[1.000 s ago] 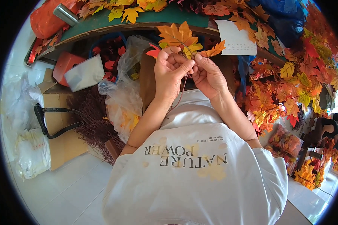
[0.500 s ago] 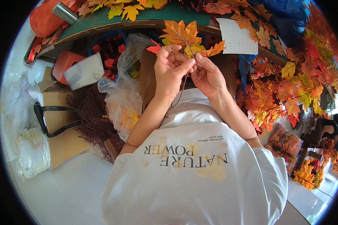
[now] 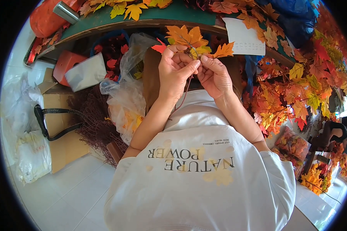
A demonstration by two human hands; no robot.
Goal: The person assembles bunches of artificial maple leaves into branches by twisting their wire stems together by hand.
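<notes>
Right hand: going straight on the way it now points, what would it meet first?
Probably the left hand, close by the right hand at the tips; the leaf sprig shows just beyond, though depth is unclear.

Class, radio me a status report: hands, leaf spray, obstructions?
Left hand and right hand pinching leaf spray. Spray fanned beyond hands. Plastic bag off left, not blocking.

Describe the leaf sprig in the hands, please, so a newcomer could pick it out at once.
Find the green tabletop curving across the top of the view. Just below its near edge, the left hand and right hand meet at the leaf sprig. Orange and yellow, it differs from the leaves lying on the tabletop: it alone is held.
</notes>
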